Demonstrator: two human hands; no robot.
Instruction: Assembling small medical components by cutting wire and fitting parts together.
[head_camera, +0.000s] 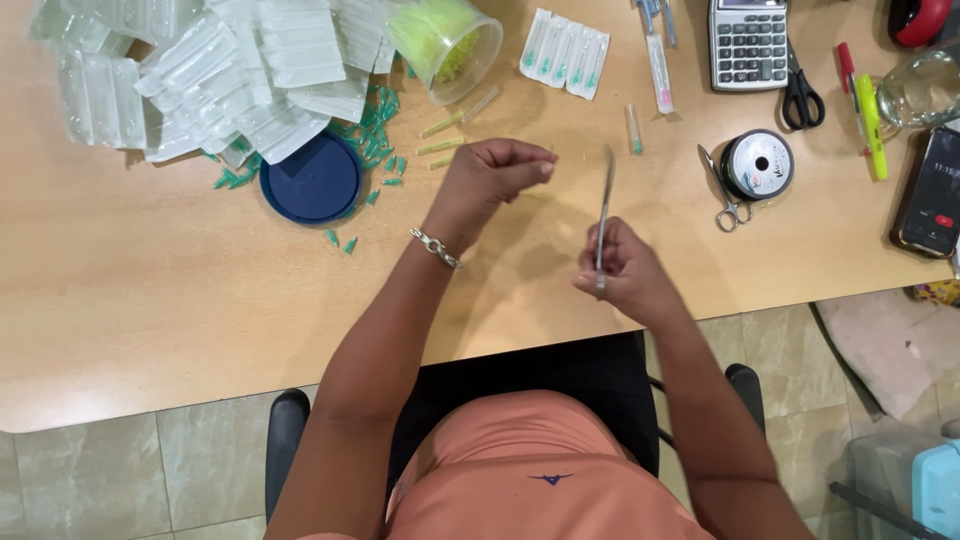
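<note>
The right hand (622, 272) is closed around a slim metal tool (604, 215), forceps or tweezers by the look of it, held nearly upright so that its tip points away from the person, above the counter (150, 300). The tool's far end is blurred. The left hand (495, 175) hangs just to the left of that tip, fingers curled and thumb pinched against the fingertips; whatever lies in the pinch is too small to make out. A silver chain bracelet (436, 248) sits on the left wrist. Both hands are above the wooden counter, near each other but apart.

In the same head view, a round dark blue lid (312, 180) lies left of the left hand, with small green caps (375, 140) strewn around it. Behind those is a heap of clear plastic blister packs (200, 70) and a tipped clear cup (448, 42) of yellow-green pieces. A few thin capped needles (440, 146) lie just beyond the left hand, and a strip of sealed packets (565, 52) lies farther back.

To the right of the tool are small scissors (725, 190) touching a spool of thread (757, 165), a calculator (748, 30), black-handled scissors (801, 95), a yellow highlighter (870, 125) and a phone (930, 195) at the counter's right edge.
</note>
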